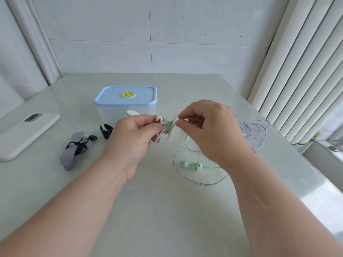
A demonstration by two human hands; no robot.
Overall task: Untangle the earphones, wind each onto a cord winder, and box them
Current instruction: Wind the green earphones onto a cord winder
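Just above the middle of the desk [167,210], both hands are up in the air working the green earphones. The left hand [133,134] pinches a white cord winder [160,118] between thumb and fingertips. The right hand [207,130] pinches the green cord [193,118] between thumb and forefinger, right beside the winder. A few green turns [168,128] already sit around the winder's middle, so I'd call this winding partly done.

The rest of that cord hangs down to a loose loop [185,178] on the desk, with the green earbuds [193,165] lying inside it.

My tips for this bit:
- Keep light tension with the right hand so each turn lands snug in the waist, next to the previous one and not piled on top.
- Keep the left pinch on the flaps, off the wraps, or the turns could slip.
- Feed slack a little at a time. The purple earphones [256,132] lie near the loop on the right, so a hard yank could drag the two cords together.
- Stop with a short tail so the buds can be tucked in.

The black earphones look finished on the grey winder [74,149], off to the left. The box [126,97] sits behind with its blue lid on, so it needs opening before anything goes in.
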